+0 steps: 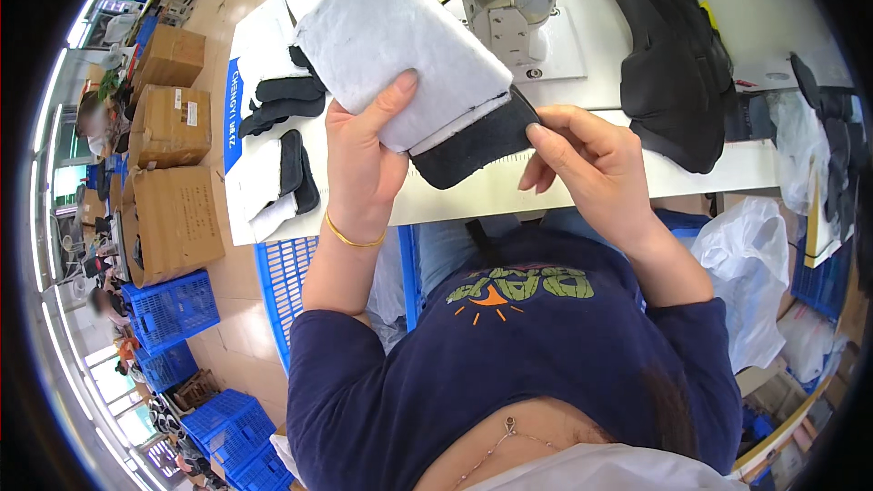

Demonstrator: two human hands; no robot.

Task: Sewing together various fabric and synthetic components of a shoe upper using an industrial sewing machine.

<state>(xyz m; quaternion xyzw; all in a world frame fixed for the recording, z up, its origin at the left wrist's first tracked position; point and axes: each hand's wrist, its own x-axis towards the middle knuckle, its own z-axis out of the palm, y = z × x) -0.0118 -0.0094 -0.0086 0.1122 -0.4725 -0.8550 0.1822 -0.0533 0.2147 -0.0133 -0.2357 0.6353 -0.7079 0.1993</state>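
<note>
My left hand [368, 150] is closed on a large white fabric piece [400, 45], its thumb lying over the front. A black fabric panel [477, 141] shows below the white layer's lower edge. At that panel's right corner, my right hand [596, 159] pinches the edge between thumb and fingers. The held pieces are raised over the white table [491, 186]. Behind them stands a white sewing machine [518, 9], partly covered by the fabric. Left of my left hand, small black fabric pieces [286, 100] and a black-and-white piece [293, 173] lie on the table.
A stack of black cut panels [668, 64] lies at the table's right. Blue plastic crates [291, 286] stand under the table and along the left floor, near cardboard boxes [177, 223]. A clear plastic bag [746, 273] hangs at right. Other people are far left.
</note>
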